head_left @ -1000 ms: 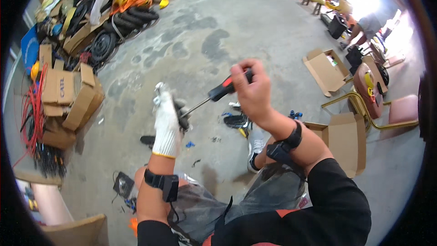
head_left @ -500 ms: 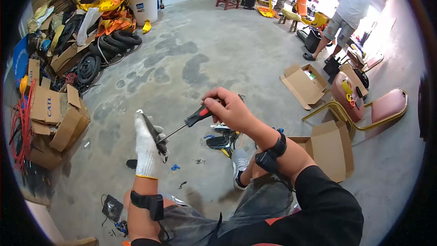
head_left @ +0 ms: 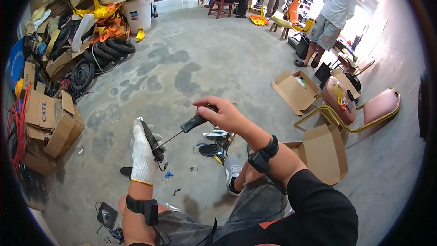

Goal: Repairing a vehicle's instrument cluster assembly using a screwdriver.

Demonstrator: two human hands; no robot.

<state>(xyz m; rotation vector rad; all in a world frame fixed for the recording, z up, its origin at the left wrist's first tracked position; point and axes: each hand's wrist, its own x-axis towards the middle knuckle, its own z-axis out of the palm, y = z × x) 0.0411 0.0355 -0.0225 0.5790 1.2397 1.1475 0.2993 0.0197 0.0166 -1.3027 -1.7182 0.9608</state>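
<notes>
My left hand [head_left: 142,152], in a white knit glove, is closed round a flat dark part [head_left: 149,137] held on edge, with a short cable at its lower end. What kind of part it is I cannot make out. My bare right hand [head_left: 219,114] grips the black handle of a screwdriver [head_left: 193,123]. Its metal shaft slants down to the left, and the tip meets the right side of the dark part. On the floor past my hands lie dark and yellow parts [head_left: 212,149], with small blue pieces [head_left: 169,174] nearer to me.
Opened cardboard boxes [head_left: 325,152] and pink chairs [head_left: 382,105] stand on the right. Along the left are a torn carton [head_left: 54,123], tyres [head_left: 109,50] and heaped scrap. A black box with wires [head_left: 107,214] lies by my left leg. People are at the back, one standing [head_left: 334,9].
The view has shifted, so the room sits slightly farther left. My right hand has turned on the screwdriver handle, and its fingers are stretched farther over it. The tip stays at the dark part.
</notes>
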